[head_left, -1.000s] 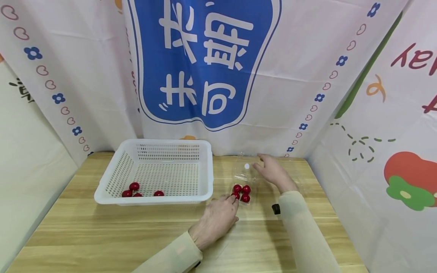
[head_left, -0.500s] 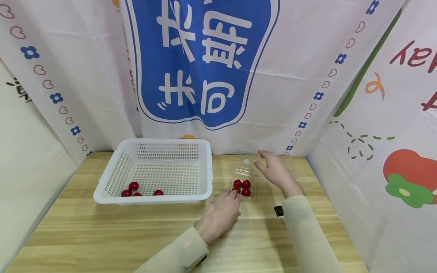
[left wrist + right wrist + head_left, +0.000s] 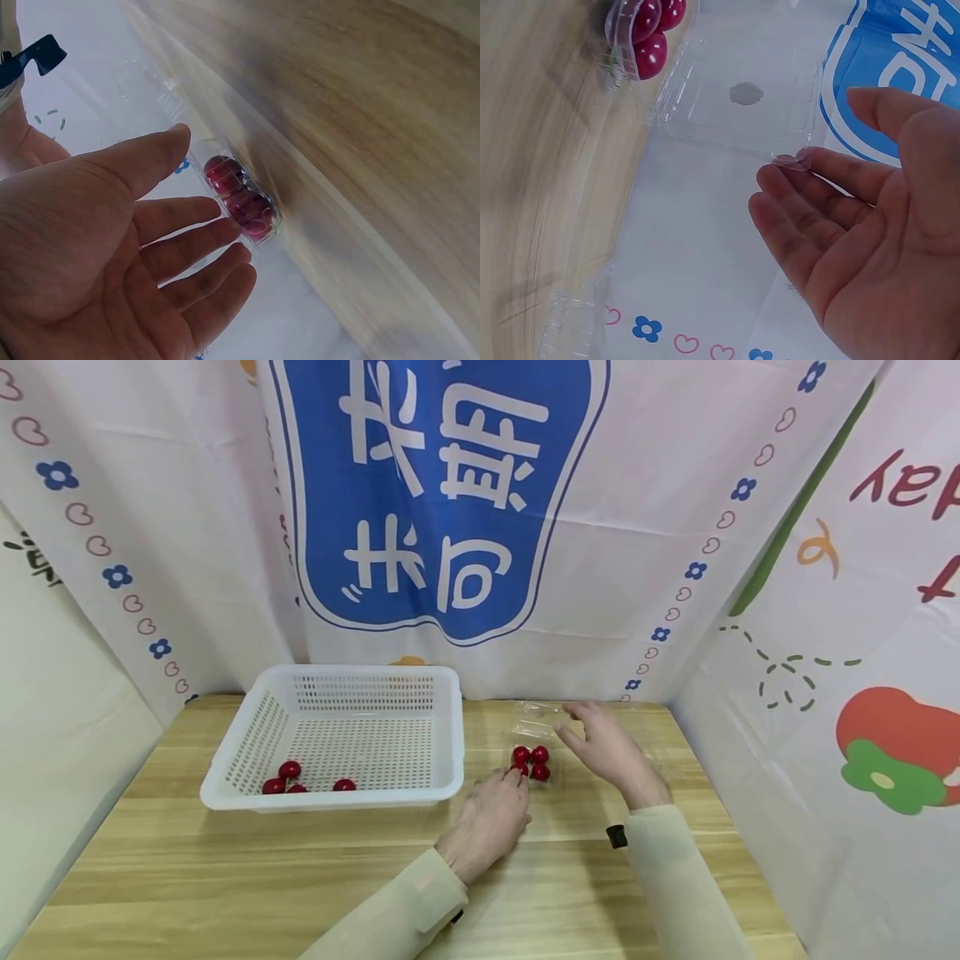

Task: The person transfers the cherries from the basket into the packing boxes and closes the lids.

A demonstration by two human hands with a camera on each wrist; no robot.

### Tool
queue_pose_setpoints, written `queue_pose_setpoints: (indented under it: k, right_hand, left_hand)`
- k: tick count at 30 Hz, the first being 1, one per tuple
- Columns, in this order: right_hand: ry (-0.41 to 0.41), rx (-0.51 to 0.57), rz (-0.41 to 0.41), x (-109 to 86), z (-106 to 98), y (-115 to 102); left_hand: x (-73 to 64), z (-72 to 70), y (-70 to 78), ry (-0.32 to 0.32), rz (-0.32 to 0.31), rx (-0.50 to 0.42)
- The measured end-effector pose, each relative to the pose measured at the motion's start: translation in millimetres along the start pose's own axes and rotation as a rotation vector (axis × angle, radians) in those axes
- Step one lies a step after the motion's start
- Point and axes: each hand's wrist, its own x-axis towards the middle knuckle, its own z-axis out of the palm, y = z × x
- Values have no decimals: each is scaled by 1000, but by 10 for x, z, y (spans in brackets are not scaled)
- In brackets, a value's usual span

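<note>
A clear plastic clamshell box (image 3: 534,729) lies on the table's right half with its lid raised. Shiny red cherry-like fruits (image 3: 540,754) sit together in its base. My left hand (image 3: 491,822) rests beside the near left of the base, relaxed fingertips right at its wall. In the left wrist view the thumb stands apart from the fingers. My right hand (image 3: 603,752) is at the lid's right side. The right wrist view has its fingertips at a corner of the lid (image 3: 705,112), thumb spread away. A round label (image 3: 746,94) is on the lid.
A white perforated basket (image 3: 332,799) stands to the left, with several more red fruits (image 3: 289,769) near its front wall. Another clear plastic piece (image 3: 566,326) shows at the lower left of the right wrist view. A printed cloth (image 3: 600,568) hangs behind the table.
The box with its fruits has slid a little toward the back, my left hand moving along with it. The lid's angle has changed, and its label shows less. The basket has stayed put.
</note>
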Motion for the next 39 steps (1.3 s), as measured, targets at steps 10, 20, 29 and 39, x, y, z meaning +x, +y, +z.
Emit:
queue_pose_setpoints:
  k: [10, 20, 29, 39]
  right_hand:
    - [-16, 9, -15, -66, 58, -13]
    - [-72, 12, 16, -139, 151, -36]
    - [-88, 17, 21, -152, 255, 18]
    - [-86, -15, 10, -178, 381, 86]
  left_hand:
    - [-33, -6, -24, -14, -16, -59]
    - [-114, -49, -16, -16, -13, -81]
    - [-224, -266, -83, 71, 25, -165]
    - [-124, -214, -117, 92, -8, -150]
